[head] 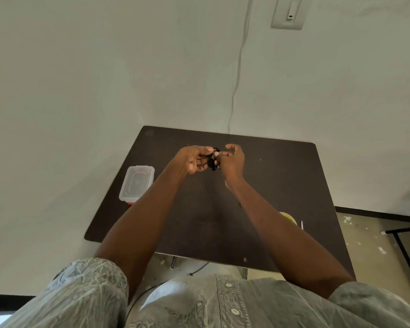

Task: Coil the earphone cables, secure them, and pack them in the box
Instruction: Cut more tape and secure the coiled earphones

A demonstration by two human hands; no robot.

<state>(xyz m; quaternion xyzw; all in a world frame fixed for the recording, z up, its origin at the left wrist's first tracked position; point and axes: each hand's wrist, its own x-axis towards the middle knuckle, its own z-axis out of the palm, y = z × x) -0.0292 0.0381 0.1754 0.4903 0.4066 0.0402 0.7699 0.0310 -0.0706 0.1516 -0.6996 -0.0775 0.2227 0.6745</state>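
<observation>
A dark table [282, 185] stands against a pale wall [104, 79]. Above its middle, both hands meet around a small black bundle of earphone cable [213, 160]. The left hand [194, 160] cradles it with curled fingers; the right hand [232, 159] pinches it with thumb and forefinger. A clear plastic box [137, 183] sits near the table's left edge, well apart from the cable.

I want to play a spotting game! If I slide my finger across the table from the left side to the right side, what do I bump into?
Plastic box → left hand → black earphone cable bundle → right hand → yellow round thing, half hidden by the arm.
</observation>
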